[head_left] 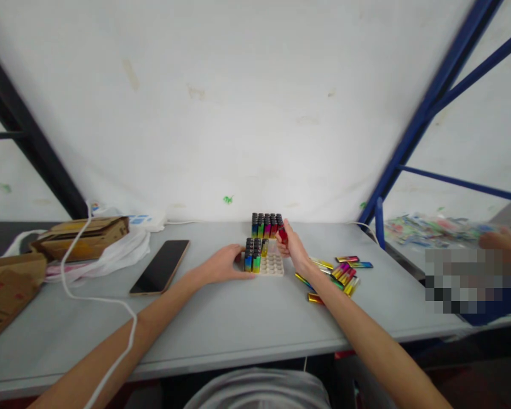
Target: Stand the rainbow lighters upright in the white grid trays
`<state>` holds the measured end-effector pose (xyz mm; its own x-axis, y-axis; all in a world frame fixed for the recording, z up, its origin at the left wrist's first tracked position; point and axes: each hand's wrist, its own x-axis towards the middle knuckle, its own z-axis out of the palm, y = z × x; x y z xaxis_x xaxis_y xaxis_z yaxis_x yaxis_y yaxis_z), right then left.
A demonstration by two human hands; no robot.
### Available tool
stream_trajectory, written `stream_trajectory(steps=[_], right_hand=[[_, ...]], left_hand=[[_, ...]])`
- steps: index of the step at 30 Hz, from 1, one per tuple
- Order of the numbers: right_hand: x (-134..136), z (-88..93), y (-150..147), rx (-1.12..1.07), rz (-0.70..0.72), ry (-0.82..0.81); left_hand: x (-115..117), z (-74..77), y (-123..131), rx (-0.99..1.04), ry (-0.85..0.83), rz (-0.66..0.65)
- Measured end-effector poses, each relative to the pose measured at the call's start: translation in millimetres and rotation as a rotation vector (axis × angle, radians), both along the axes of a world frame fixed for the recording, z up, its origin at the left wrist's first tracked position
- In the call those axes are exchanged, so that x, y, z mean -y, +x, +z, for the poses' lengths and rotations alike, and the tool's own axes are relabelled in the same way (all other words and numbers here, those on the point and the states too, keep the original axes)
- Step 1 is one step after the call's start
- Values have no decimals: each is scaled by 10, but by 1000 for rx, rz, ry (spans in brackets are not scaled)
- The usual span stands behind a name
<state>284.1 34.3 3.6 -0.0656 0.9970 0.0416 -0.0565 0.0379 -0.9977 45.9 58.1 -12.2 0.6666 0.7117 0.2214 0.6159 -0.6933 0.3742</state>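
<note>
A white tray (275, 267) with round sockets lies on the table, its left columns holding upright black-topped lighters (252, 258) in blue, green and yellow. My left hand (227, 263) is closed round the tray's left side, thumb at the near edge and fingers behind. Over the tray's right part, my right hand (293, 245) grips a red lighter (283, 233), partly hidden by the fingers. Just behind stands another block of upright lighters (266, 225) in several colours. Right of the tray, beside my right forearm, lies a loose pile of shiny coloured lighters (343, 272).
A black-screened phone (160, 267) lies on the grey table (221, 324) at left. Further left are cardboard boxes (85, 234), a plastic bag (128, 253) and a white cable (100, 301) crossing my left forearm. Blue frame bars (409, 130) rise at right; another person's hand (500, 240) is beyond.
</note>
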Motion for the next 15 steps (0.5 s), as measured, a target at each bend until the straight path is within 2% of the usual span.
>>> stream_trajectory(steps=[7, 15], right_hand=[[39, -1, -60, 9, -147, -116], [23, -32, -13, 22, -92, -67]], left_hand=[[6, 9, 3, 26, -18, -9], [21, 27, 9, 12, -28, 8]])
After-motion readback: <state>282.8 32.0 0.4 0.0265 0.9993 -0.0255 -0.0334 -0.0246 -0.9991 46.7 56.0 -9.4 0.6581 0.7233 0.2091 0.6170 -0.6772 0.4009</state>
